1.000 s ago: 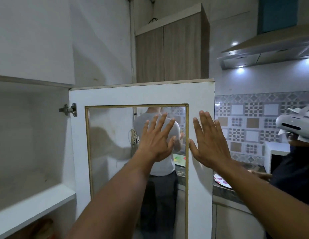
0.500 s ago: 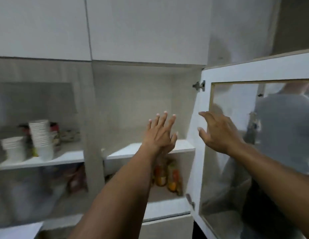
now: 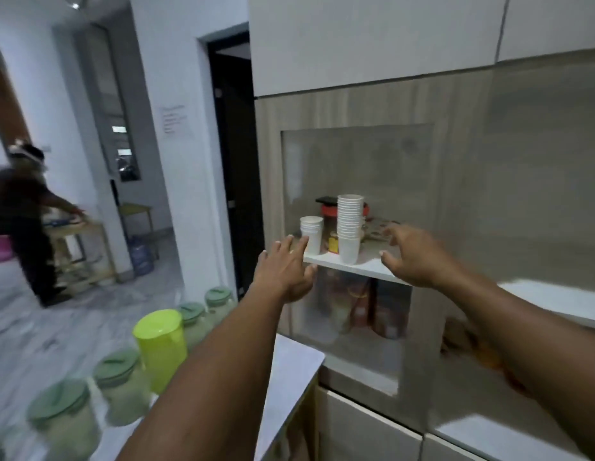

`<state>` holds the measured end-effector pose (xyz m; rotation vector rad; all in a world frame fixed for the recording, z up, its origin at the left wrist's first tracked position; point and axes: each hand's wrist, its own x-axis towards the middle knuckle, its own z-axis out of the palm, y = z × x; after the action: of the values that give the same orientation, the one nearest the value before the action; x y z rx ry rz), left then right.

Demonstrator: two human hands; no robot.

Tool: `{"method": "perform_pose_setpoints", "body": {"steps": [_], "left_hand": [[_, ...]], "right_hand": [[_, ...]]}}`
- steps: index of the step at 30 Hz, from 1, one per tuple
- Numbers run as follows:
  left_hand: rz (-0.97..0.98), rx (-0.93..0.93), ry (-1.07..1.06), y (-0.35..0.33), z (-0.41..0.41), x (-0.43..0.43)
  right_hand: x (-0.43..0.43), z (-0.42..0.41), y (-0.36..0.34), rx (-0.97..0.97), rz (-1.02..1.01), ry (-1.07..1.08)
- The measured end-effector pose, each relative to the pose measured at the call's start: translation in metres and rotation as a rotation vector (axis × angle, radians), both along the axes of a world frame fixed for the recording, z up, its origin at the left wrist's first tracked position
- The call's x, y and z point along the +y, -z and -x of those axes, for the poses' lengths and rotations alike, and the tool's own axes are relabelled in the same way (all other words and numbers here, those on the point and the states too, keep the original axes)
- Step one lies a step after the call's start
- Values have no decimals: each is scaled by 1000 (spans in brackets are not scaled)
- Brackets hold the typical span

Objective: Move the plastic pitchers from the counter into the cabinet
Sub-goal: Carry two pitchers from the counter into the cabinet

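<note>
Both arms reach forward toward a glass-fronted cabinet (image 3: pixel 356 227). The left hand (image 3: pixel 284 269) and right hand (image 3: pixel 414 257) are empty, fingers spread and loose, grasping nothing. A lime-green pitcher (image 3: pixel 159 349) stands on the counter (image 3: pixel 289 367) at lower left, in a row with lidded pale-green jars (image 3: pixel 121 384). Behind the glass, two stacks of white cups (image 3: pixel 349 227) rest on a white shelf (image 3: pixel 352 266). A second person (image 3: pixel 26 221) stands at far left.
</note>
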<state>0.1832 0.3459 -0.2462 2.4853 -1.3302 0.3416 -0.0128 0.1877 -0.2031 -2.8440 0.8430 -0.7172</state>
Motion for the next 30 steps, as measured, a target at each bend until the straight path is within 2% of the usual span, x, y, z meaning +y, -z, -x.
{"method": "perform_pose_setpoints", "body": {"steps": [7,14,22,26,30], "left_hand": [[-34,252,-260,63,-131,67],[179,667,-472,143,-210,80],[455,1049,-799,226,-287,37],[638,1166,-926,251,-320,8],[719,1172,-1072,274,-348,-17]], "right_hand": [[28,-166,57,71,-201,-174],[24,-300,146,244,-439,-233],[-12,-446,251,397,-743,-291],[-30,-510,288,453,-817,-308],[-41,-561,315,420,-878,-311]]}}
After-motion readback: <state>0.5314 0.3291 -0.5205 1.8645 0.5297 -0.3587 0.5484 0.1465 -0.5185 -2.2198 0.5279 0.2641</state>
